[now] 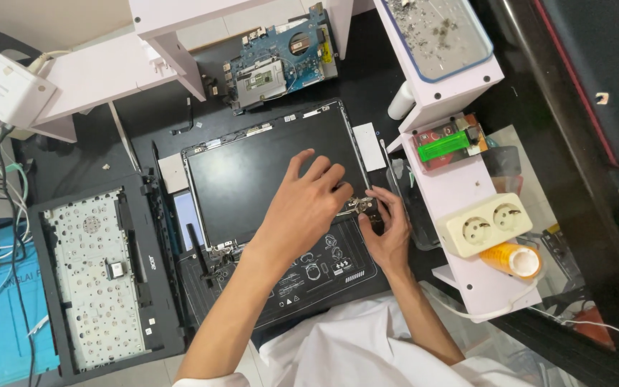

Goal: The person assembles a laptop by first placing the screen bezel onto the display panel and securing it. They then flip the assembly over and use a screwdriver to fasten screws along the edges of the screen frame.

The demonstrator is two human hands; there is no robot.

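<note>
A dark laptop screen panel lies face up in the middle of the black mat. My left hand rests palm down on its lower right part, fingers spread toward the metal hinge at the panel's right corner. My right hand pinches at that same hinge from the right side, fingers curled on it. Whether a small tool or screw sits in the fingers cannot be made out. A second hinge shows at the panel's lower left.
A laptop keyboard frame lies at the left, a blue circuit board at the back. A white shelf unit on the right carries a double socket, a green lighter, an orange tape roll and a tray of debris. Cables run along the left.
</note>
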